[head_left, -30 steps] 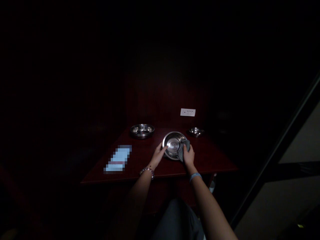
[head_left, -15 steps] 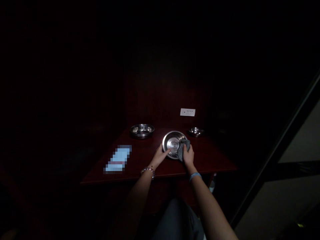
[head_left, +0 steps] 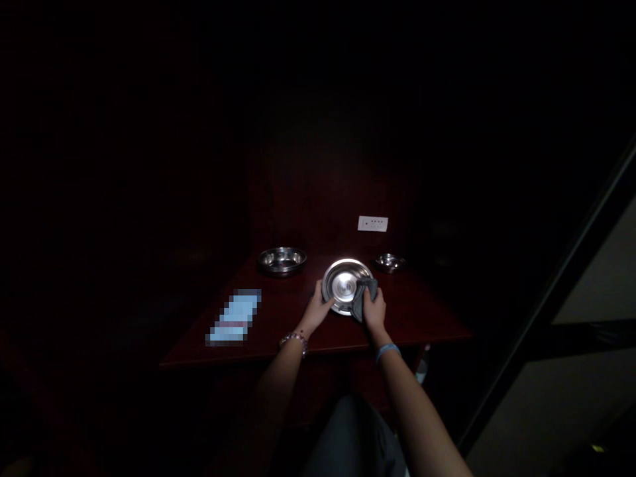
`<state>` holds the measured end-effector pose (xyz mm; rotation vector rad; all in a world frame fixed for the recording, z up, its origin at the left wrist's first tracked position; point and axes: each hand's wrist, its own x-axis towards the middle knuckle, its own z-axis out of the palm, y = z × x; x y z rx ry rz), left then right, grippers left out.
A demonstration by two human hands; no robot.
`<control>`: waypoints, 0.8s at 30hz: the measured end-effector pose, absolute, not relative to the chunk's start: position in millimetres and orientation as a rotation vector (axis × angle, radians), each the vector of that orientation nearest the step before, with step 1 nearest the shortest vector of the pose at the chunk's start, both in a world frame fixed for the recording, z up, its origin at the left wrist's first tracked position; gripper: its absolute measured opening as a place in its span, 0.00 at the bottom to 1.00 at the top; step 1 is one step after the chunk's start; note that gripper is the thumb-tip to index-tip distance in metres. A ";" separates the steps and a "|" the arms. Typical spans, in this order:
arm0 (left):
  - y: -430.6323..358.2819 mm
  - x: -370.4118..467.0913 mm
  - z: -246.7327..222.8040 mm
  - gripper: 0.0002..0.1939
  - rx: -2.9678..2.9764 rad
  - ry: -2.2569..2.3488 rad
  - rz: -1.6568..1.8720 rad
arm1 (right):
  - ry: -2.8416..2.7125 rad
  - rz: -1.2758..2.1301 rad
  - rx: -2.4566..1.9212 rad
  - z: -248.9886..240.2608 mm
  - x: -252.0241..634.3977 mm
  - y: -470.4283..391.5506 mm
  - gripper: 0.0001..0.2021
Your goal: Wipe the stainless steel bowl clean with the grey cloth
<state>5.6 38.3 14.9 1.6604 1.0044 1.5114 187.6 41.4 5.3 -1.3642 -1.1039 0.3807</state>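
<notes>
A shiny round metal bowl (head_left: 342, 281) is tilted up between my hands above the dark red table, its inside facing me. My left hand (head_left: 317, 310) grips the bowl's lower left rim, thumb over the edge and the other fingers hidden behind it. In my right hand (head_left: 374, 310) is a grey-green cloth (head_left: 358, 306), bunched under the thumb and pressed against the right side of the bowl. The fingers behind the cloth are mostly hidden.
On the dark red table (head_left: 278, 318) stand a wide metal bowl (head_left: 282, 263) at the back left and a smaller metal dish (head_left: 390, 263) at the back right. A blurred-out phone-like rectangle (head_left: 234, 318) lies at left. A white socket panel (head_left: 372, 224) is on the wall.
The bowl has tilted slightly, and the bright reflection inside it has shifted. My left thumb has drawn back toward the rim. The cloth stays at the bowl's right side.
</notes>
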 end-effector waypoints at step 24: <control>47.8 6.9 12.3 0.24 1.394 0.977 1.636 | -1.136 0.385 -1.316 5.1 188.6 41.7 0.13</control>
